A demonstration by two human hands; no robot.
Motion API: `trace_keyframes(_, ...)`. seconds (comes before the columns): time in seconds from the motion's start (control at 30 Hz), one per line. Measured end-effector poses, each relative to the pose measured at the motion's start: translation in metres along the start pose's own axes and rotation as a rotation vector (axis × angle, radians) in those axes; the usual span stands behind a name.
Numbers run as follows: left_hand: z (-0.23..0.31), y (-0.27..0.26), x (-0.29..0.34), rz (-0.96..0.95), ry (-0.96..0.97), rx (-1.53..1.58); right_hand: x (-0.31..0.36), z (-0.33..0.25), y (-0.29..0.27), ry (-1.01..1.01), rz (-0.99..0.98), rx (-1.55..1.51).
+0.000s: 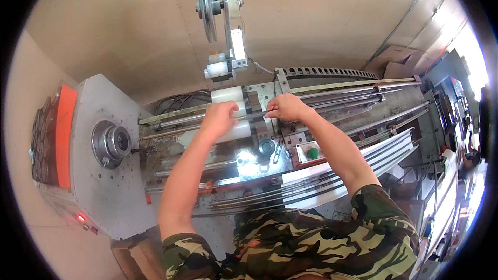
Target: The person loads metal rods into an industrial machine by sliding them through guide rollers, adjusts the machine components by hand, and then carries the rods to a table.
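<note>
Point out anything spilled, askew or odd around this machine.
Dark debris litters the bed between the chuck and the white rollers, looking like uncleared waste, though its material is unclear. Nothing looks clearly broken.

The left fingers are at the white rollers, the right fingers near them.

Short-sleeved camouflage shirt in green, tan, black.
</note>
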State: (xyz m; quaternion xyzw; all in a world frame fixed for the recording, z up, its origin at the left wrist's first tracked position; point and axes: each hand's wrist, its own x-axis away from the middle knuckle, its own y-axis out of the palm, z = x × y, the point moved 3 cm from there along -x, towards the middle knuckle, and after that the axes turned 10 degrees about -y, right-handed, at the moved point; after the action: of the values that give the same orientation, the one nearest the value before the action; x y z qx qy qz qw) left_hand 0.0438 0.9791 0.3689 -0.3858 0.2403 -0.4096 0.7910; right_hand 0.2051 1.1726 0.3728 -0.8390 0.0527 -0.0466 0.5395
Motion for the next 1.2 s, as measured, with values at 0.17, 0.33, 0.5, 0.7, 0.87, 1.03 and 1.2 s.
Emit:
trace_keyframes(0.17,0.012,0.002,0.017,0.024,0.154,-0.139,0.000,0.012,0.010,0.015,0.066,0.153)
trace_keyframes(0.33,0.025,0.005,0.037,0.052,0.213,-0.273,0.004,0.011,0.011,0.035,0.118,0.235)
trace_keyframes(0.5,0.035,0.019,0.049,0.144,0.218,-0.358,0.016,0.000,0.023,-0.010,0.415,0.320)
trace_keyframes(0.7,0.012,0.047,0.055,0.517,0.292,-0.432,0.044,-0.033,0.046,-0.062,0.763,0.243)
trace_keyframes(0.87,0.017,0.047,0.057,0.492,0.321,-0.442,0.086,-0.050,0.051,-0.067,0.791,0.173)
trace_keyframes(1.03,0.003,0.056,0.053,0.510,0.337,-0.482,0.110,-0.063,0.053,-0.119,0.783,0.128)
trace_keyframes(1.2,0.008,0.063,0.054,0.563,0.335,-0.419,0.112,-0.081,0.056,-0.259,0.697,0.098)
